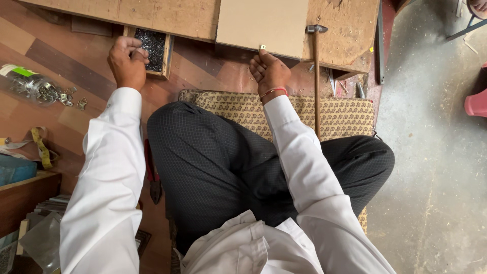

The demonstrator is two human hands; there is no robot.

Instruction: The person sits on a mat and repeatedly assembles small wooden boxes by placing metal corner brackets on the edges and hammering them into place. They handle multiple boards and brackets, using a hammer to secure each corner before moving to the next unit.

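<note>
Small metal clip (263, 47) pinched in right hand (269, 71) against smooth board (261, 23), left hand (128, 62) clenched over nail box (152, 48)

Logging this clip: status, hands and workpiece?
Left hand at nail box, fingers closed. Right hand pinches small bracket at board edge. Hammer lies beside it.

Head camera looks steeply down, close over lap and floor

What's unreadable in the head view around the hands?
- Left hand fingertips: curled at the nail box; whether they pinch a nail is hidden.
- Small metal piece at the right hand fingers: too small to identify.
- Board: cut off by the top edge.
</note>
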